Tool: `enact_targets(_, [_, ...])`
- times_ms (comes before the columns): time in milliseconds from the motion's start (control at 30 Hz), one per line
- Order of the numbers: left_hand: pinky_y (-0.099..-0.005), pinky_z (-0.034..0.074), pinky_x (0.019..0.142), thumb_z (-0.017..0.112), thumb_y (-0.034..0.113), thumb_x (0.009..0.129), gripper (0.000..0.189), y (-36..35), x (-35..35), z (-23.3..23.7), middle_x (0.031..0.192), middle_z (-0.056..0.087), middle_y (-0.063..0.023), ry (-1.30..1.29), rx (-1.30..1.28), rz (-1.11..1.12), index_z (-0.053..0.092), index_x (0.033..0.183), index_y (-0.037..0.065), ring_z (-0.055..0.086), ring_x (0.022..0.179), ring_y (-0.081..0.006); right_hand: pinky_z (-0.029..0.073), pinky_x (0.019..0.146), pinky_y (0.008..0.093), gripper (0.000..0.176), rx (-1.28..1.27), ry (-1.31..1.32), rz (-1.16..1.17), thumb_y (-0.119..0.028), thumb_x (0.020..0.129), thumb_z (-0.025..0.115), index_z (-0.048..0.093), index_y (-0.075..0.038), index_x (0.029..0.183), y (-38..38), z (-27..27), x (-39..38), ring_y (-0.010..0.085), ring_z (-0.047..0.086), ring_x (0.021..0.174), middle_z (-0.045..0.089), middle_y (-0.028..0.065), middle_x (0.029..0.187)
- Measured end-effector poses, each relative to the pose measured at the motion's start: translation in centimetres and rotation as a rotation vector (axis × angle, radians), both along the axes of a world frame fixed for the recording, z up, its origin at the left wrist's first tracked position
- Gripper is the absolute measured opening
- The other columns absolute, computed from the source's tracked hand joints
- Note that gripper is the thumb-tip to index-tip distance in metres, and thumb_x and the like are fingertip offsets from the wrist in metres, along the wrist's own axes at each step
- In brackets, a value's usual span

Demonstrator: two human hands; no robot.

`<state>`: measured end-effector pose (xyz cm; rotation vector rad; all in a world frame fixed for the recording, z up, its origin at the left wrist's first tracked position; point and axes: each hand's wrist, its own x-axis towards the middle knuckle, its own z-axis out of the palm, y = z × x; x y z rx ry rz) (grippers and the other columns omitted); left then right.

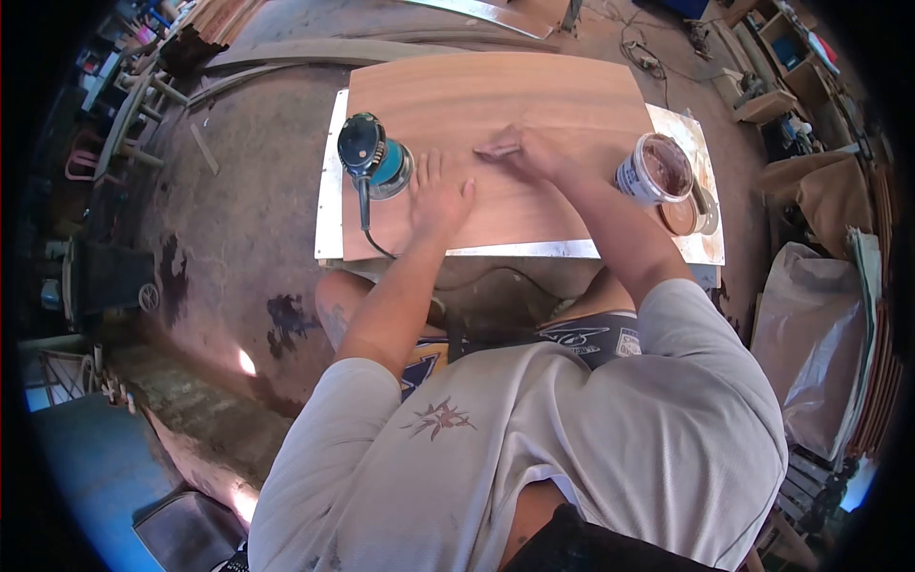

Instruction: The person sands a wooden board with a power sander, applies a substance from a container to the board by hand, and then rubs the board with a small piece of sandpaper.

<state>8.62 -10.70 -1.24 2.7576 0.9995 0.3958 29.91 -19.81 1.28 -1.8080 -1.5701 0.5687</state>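
Note:
A reddish-brown wooden panel [534,105] lies on a white-topped table [330,214]. My left hand [441,195] rests flat on the panel with its fingers spread, just right of a teal and black sander [389,167]. Near the panel's middle, my right hand [527,154] is closed around a small, thin tool [496,151] whose tip meets the wood; its exact kind is hard to make out. An open white tub [640,176] of brown paste stands at the right, beside a round brown-smeared lid [679,217].
The sander's cord [366,214] drops over the table's near edge. Long boards [315,52] lie on the floor beyond the table. Wooden shelving [820,86] and a plastic-wrapped stack [810,324] are at the right. A concrete ledge [191,391] is at the lower left.

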Motion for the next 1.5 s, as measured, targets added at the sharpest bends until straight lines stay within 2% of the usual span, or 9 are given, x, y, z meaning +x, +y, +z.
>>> enact_targets(667, [-0.0465,0.018,0.122,0.056,0.044,0.095,0.069,0.1,0.0,-0.2,0.158,0.037,-0.0165,0.012,0.014,-0.015,0.042,0.149,0.004,0.025,0.149,-0.0321,0.051,0.091,0.0331,0.019,0.155,-0.086,-0.206,-0.001,0.090,0.066,0.076,-0.008,0.105,-5.1,-1.8,4.1,0.0219,0.064,0.100,0.070,0.0097,0.105])
enact_targets(733, [-0.0467,0.018,0.122,0.056,0.044,0.095,0.069,-0.1,-0.1,-0.1,0.158,0.037,-0.0166,0.007,0.002,-0.012,0.042,0.149,0.004,0.025,0.149,-0.0321,0.051,0.089,0.0353,0.019,0.084,1.302,-0.418,-0.001,0.087,0.070,0.078,-0.009,0.102,-5.6,-5.1,4.7,0.0253,0.066,0.096,0.072,0.0093,0.099])
enact_targets(767, [-0.0468,0.018,0.122,0.056,0.044,0.095,0.070,-0.1,0.0,-0.1,0.157,0.037,-0.0169,0.007,0.001,-0.011,0.042,0.149,0.004,0.025,0.149,-0.0321,0.051,0.089,0.0353,0.019,0.083,1.302,-0.420,-0.001,0.087,0.070,0.078,-0.009,0.102,-6.2,-4.8,4.8,0.0253,0.066,0.096,0.072,0.0093,0.099])
enact_targets(1033, [-0.0446,0.015,0.123,0.053,0.046,0.096,0.072,-0.1,-0.3,0.0,0.159,0.035,-0.0162,0.054,0.015,-0.014,0.038,0.152,0.003,0.024,0.150,-0.0312,0.048,0.089,0.0287,0.039,0.153,-0.151,-0.144,-0.005,0.085,0.073,0.056,0.004,0.119,-5.2,-1.0,6.2,0.0166,0.062,0.101,0.061,0.0033,0.093])
enact_targets(1167, [-0.0464,0.018,0.122,0.055,0.045,0.095,0.070,0.0,-0.2,-0.4,0.158,0.036,-0.0174,0.019,0.024,-0.017,0.041,0.150,0.004,0.025,0.149,-0.0317,0.050,0.086,0.0317,0.025,0.229,-0.079,-0.263,-0.007,0.089,0.070,0.062,0.005,0.110,-6.2,-2.2,3.5,0.0183,0.063,0.095,0.066,0.0063,0.092])
enact_targets(1233, [-0.0465,0.019,0.122,0.055,0.045,0.095,0.070,0.2,0.0,-0.3,0.158,0.036,-0.0176,0.011,0.016,-0.007,0.041,0.150,0.004,0.025,0.149,-0.0316,0.048,0.096,0.0375,0.024,-0.002,1.030,-0.508,-0.002,0.091,0.063,0.075,-0.010,0.111,-6.4,-2.3,3.8,0.0277,0.064,0.098,0.069,0.0146,0.113])
enact_targets(1333, [-0.0461,0.018,0.122,0.054,0.046,0.096,0.070,-0.3,0.0,0.1,0.158,0.036,-0.0167,0.039,0.032,-0.013,0.041,0.150,0.004,0.025,0.150,-0.0309,0.050,0.094,0.0364,0.021,0.221,0.897,-0.067,-0.005,0.090,0.066,0.075,-0.006,0.110,-7.8,-4.4,7.0,0.0261,0.066,0.103,0.069,0.0183,0.115])
enact_targets(1433, [-0.0457,0.018,0.122,0.054,0.046,0.096,0.070,-0.1,0.1,0.0,0.158,0.036,-0.0157,0.045,0.013,0.000,0.040,0.150,0.004,0.025,0.150,-0.0305,0.053,0.092,0.0361,0.020,0.076,-0.118,-0.344,-0.006,0.090,0.066,0.074,-0.002,0.108,-6.4,2.3,4.2,0.0261,0.067,0.103,0.071,0.0187,0.108])
enact_targets(1500, [-0.0454,0.017,0.123,0.054,0.046,0.096,0.070,0.1,-0.1,-0.6,0.159,0.036,-0.0153,0.030,0.030,-0.012,0.041,0.150,0.004,0.025,0.150,-0.0306,0.053,0.092,0.0371,0.020,0.145,-0.061,-0.368,-0.006,0.090,0.066,0.075,-0.003,0.108,-4.9,-1.1,4.9,0.0282,0.068,0.103,0.071,0.0178,0.107])
